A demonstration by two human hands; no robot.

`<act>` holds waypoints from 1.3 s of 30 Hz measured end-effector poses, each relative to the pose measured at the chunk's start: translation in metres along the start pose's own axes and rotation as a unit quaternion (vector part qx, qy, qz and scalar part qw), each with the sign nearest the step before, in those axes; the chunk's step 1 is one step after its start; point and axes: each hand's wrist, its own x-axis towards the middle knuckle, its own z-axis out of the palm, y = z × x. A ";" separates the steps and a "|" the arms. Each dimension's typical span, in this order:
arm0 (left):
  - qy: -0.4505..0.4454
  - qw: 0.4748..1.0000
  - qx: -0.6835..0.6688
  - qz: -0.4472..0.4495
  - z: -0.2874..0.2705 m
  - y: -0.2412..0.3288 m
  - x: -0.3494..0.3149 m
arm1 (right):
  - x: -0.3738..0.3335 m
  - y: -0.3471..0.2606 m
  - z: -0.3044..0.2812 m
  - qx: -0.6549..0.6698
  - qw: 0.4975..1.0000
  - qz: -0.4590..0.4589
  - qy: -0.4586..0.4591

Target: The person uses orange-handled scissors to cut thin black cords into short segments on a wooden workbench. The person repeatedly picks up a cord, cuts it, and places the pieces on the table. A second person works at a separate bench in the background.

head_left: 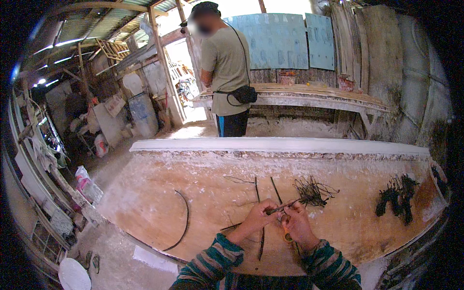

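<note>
My left hand and my right hand are close together over the near middle of the table, fingers closed. A thin dark strand runs between their fingertips. A small tool with an orange-yellow handle sticks out below my right hand's fingers; its working end is hidden. Just beyond my right hand lies a loose tangle of black cord or wire. Several straight dark strips lie near and under my hands, one dark strip just beyond the left. A curved black strip rests further left.
Dark twisted bundles lie at the right of the worn wooden tabletop. A long white strip borders its far edge. Beyond, a person stands by a second bench. A blue drum stands back left.
</note>
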 end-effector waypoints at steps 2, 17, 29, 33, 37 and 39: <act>0.019 0.999 -0.039 -0.002 0.001 -0.006 0.001 | -0.004 -0.001 0.004 0.022 1.000 0.004 0.010; 0.137 0.975 -0.166 -0.059 -0.009 0.012 0.000 | 0.000 -0.005 -0.002 -0.001 0.998 -0.052 0.036; 0.129 0.976 -0.169 -0.043 -0.009 -0.006 0.004 | 0.002 -0.009 -0.002 -0.005 0.998 -0.053 0.041; 0.145 0.976 -0.147 -0.061 -0.008 -0.009 0.005 | 0.000 -0.012 -0.001 -0.023 0.999 -0.028 0.025; 0.147 0.982 -0.090 -0.072 -0.008 -0.008 0.006 | 0.000 -0.014 -0.004 -0.008 0.999 -0.045 -0.018; 0.154 0.982 -0.066 -0.083 -0.008 -0.010 0.006 | 0.000 -0.015 -0.005 -0.013 0.997 -0.066 -0.032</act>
